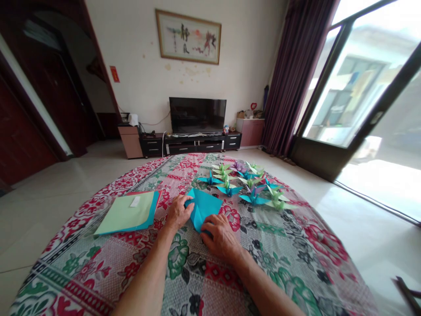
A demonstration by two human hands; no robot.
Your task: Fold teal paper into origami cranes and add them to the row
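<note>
A blue sheet of paper (205,205), partly folded with a crease near its left side, lies on the patterned tablecloth (177,259) in front of me. My left hand (179,212) grips its left edge between thumb and fingers. Across its lower right part rests my right hand (221,235), fingers bent together on the paper at the lower corner. To the left is a stack of coloured paper (126,213), light green on top, with a small white piece (135,201) on it. Several folded paper cranes (255,196) in blue, green and purple stand beyond my right hand.
The round table's far edge faces a low black TV cabinet (197,144) holding a television (197,115). A framed picture (189,37) hangs above. At the right are a purple curtain (289,74) and a glass door (348,87).
</note>
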